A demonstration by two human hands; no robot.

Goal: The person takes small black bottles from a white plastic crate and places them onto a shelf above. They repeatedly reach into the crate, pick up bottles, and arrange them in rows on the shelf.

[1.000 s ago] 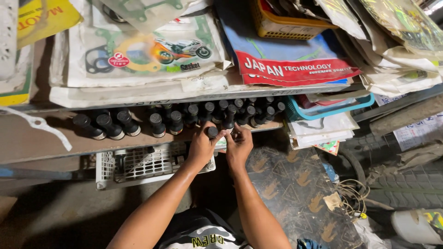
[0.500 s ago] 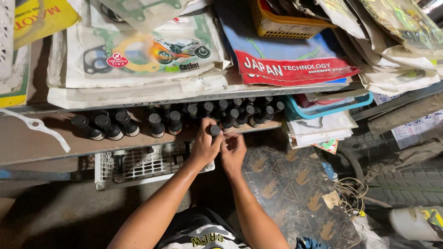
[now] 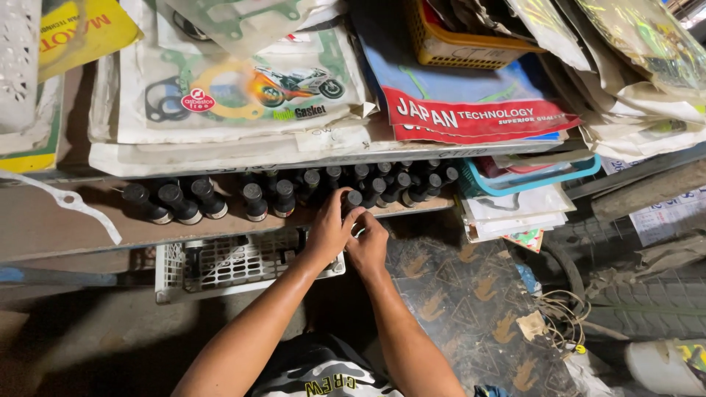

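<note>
Both hands meet at the front edge of a low wooden shelf [image 3: 51, 220], where a row of small dark bottles [image 3: 254, 198] with round black caps stands in loose ranks. The left hand [image 3: 329, 231] curls its fingers around one capped bottle [image 3: 353, 198] at the near edge of the row, the thumb and forefinger closed on its neck; the right hand [image 3: 368, 246] lies against the left, fingers bent inward toward the same bottle, though whether it grips the cap or only steadies it cannot be told from this view. The step in hand appears to be the setting or seating of a single bottle among its neighbours; a next move would call for a firm pinch and a straight, controlled motion, since the adjacent bottles stand touching and could topple. The bottles look smooth and rigid, probably plastic or glass, with ribbed caps. Below the shelf sits a white plastic lattice basket [image 3: 220, 268], hard and openwork. The shelf above carries flat gasket packets [image 3: 220, 88] in glossy film, a red-and-blue printed packet [image 3: 471, 117] and a yellow mesh basket [image 3: 456, 48]. A turquoise tray [image 3: 544, 176] holds stacked paper beside the bottle row.
</note>
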